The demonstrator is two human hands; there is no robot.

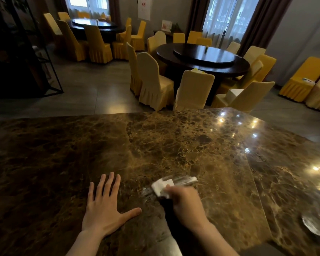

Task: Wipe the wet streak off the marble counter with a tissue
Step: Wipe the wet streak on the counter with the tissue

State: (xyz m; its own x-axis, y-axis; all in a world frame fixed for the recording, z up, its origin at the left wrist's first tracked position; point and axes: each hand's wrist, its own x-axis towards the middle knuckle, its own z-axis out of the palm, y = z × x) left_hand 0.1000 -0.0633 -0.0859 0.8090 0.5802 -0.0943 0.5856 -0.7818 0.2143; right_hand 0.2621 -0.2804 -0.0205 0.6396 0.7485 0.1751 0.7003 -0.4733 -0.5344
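A brown marble counter [174, 145] fills the lower half of the view. My right hand [187, 204] is blurred and presses a folded white tissue [162, 186] onto the marble. A pale wet streak [183, 180] runs from the tissue towards the right, and more wet sheen [146, 193] lies just left of the tissue. My left hand [103, 206] rests flat on the counter with fingers spread, about a hand's width left of the tissue, holding nothing.
A glass dish or wet patch [314, 224] sits near the counter's right edge. Beyond the counter's far edge stand round dark tables [201, 58] ringed by yellow-covered chairs [155, 84]. A black metal frame [44, 61] stands at the left.
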